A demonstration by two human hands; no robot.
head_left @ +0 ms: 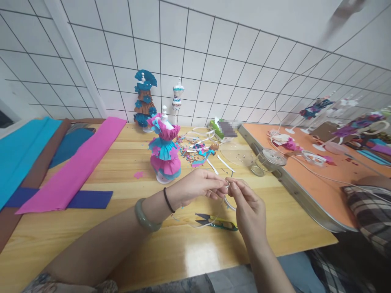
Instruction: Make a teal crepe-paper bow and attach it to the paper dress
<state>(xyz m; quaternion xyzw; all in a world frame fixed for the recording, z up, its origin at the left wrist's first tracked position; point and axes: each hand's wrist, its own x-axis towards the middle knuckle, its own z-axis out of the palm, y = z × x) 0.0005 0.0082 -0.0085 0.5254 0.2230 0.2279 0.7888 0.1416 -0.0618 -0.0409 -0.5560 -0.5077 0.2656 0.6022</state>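
Observation:
Both hands meet over the table, fingertips close together. My left hand (203,186) is closed in a pinch on a thin whitish strand (220,208), part of which hangs down toward the table. My right hand (249,205) pinches at the same spot, its thumb pressed to the fingers. Whatever tiny piece lies between the fingertips is too small to make out. Below them a pair of yellow-green thread snips (217,222) lies with its blades pointing left. Beyond my left hand stands a small dress form (165,152) wearing ruffled pink and blue crepe paper.
Crepe paper sheets (79,162) cover the table's left side. Behind are a brown-and-teal dress form (145,101), a slimmer white one (177,97) and paper scraps (198,149). A glass jar (270,158) stands by the orange table (305,183), where a person in plaid sits.

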